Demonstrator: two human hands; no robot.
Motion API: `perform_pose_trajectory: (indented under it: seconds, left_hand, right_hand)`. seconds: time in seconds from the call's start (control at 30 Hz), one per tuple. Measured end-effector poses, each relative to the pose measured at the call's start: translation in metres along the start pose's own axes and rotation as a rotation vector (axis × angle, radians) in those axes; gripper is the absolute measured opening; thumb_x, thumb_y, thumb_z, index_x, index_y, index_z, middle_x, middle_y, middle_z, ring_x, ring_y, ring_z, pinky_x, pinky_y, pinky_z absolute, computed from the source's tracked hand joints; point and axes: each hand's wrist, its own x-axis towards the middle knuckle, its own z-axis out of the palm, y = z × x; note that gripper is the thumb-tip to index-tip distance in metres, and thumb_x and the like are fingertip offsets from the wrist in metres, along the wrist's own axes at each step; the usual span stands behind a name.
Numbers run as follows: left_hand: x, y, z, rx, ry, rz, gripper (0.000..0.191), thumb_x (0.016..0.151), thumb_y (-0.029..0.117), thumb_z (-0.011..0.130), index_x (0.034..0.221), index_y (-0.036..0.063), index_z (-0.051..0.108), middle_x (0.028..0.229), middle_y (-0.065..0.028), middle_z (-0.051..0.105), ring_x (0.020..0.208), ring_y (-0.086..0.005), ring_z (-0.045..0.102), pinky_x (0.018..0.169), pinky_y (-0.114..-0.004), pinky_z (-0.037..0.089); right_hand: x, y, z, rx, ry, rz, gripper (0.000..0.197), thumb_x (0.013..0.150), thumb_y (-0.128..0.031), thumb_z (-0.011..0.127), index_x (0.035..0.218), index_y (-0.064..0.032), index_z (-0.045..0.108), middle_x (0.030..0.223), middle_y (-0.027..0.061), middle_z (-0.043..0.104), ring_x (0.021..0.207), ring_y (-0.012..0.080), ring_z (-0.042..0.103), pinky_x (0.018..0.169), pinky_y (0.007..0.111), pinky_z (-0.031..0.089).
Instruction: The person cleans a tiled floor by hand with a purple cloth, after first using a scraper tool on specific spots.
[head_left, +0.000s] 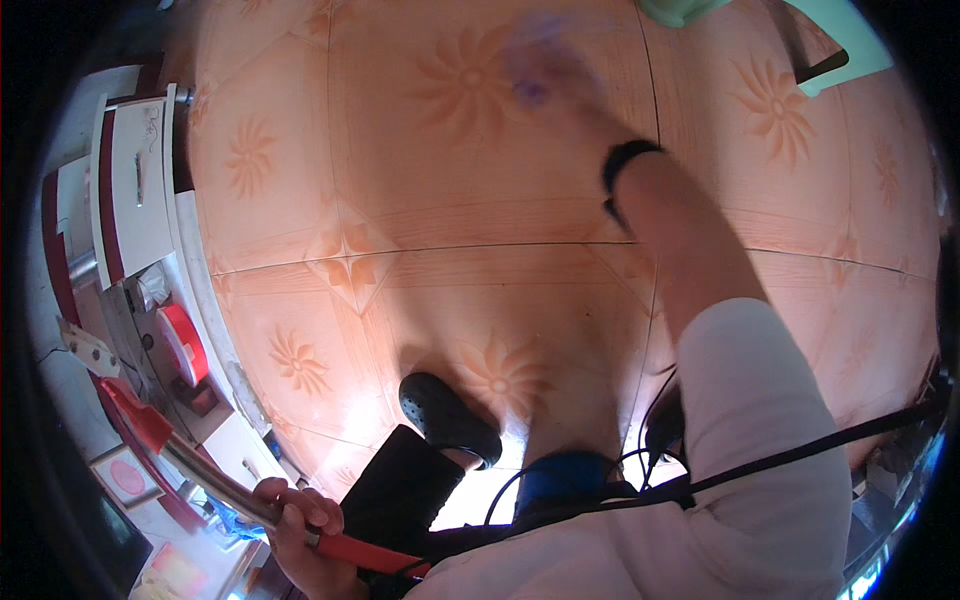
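Note:
My left hand (304, 532) is closed around a long-handled tool (214, 472) with a metal shaft and red grip; its red and pale end lies at the far left, in front of the cabinets. My right arm, with a black wristband (626, 165), reaches forward over the patterned tile floor (465, 195). My right hand (555, 86) is badly blurred. A blurred purplish thing (532, 45) shows at its fingers; its kind and whether it is gripped cannot be told.
A pale green plastic stool (855, 37) stands at the upper right. White drawers (142, 180) and a shelf holding a red round container (184, 345) line the left. My feet are below, one in a black clog (446, 420). A black cable (795, 454) crosses the lower right.

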Motion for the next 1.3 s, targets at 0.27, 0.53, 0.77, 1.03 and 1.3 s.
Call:
perform_pose_trajectory:
  seconds: [0.27, 0.53, 0.77, 1.03, 1.3]
  left_hand:
    - [-0.006, 0.016, -0.012, -0.006, -0.099, 0.105, 0.023, 0.081, 0.01, 0.045, 0.103, 0.0053, 0.042, 0.062, -0.0001, 0.041, 0.052, -0.0067, 0.035, 0.046, -0.018, 0.031]
    - [-0.024, 0.009, -0.029, -0.088, -0.181, 0.083, 0.021, 0.08, 0.01, 0.046, 0.101, 0.0057, 0.041, 0.059, 0.0003, 0.04, 0.051, -0.0069, 0.035, 0.045, -0.019, 0.03]
    - [-0.038, 0.002, -0.017, -0.094, -0.201, 0.084, 0.023, 0.08, 0.012, 0.047, 0.101, 0.0037, 0.039, 0.058, -0.0001, 0.04, 0.05, -0.0076, 0.036, 0.045, -0.019, 0.031]
    - [-0.042, -0.001, -0.016, -0.062, -0.312, 0.041, 0.022, 0.08, 0.012, 0.047, 0.1, 0.0042, 0.04, 0.062, -0.0008, 0.042, 0.052, -0.0075, 0.037, 0.046, -0.019, 0.031]
    - [-0.026, -0.004, 0.013, 0.101, -0.118, 0.093, 0.026, 0.077, 0.018, 0.048, 0.097, 0.0042, 0.041, 0.056, 0.0004, 0.038, 0.047, -0.0072, 0.034, 0.042, -0.019, 0.028]
  right_hand:
    - [-0.139, -0.205, 0.042, 0.479, -0.512, -0.401, 0.013, 0.074, -0.02, 0.046, 0.069, -0.0103, 0.052, 0.07, 0.0079, 0.05, 0.074, 0.0252, 0.05, 0.066, 0.037, 0.039]
    - [-0.352, -0.181, -0.009, 0.578, -0.744, -0.474, 0.016, 0.071, -0.019, 0.048, 0.073, -0.0035, 0.053, 0.072, 0.0086, 0.052, 0.07, 0.0196, 0.051, 0.062, 0.03, 0.042]
    - [-0.161, -0.111, -0.114, 1.057, -0.685, 0.045, 0.019, 0.071, -0.004, 0.042, 0.082, -0.003, 0.056, 0.089, 0.0081, 0.054, 0.083, 0.0175, 0.052, 0.074, 0.028, 0.041]
    - [-0.05, 0.076, -0.133, -0.008, -0.216, 0.11, 0.023, 0.068, 0.004, 0.04, 0.083, -0.0033, 0.057, 0.088, 0.0086, 0.056, 0.084, 0.02, 0.053, 0.074, 0.032, 0.042]
    - [-0.175, -0.052, -0.096, 0.153, -0.488, -0.373, 0.006, 0.07, -0.012, 0.052, 0.074, -0.0075, 0.053, 0.075, 0.0068, 0.051, 0.072, 0.0229, 0.05, 0.061, 0.034, 0.04]
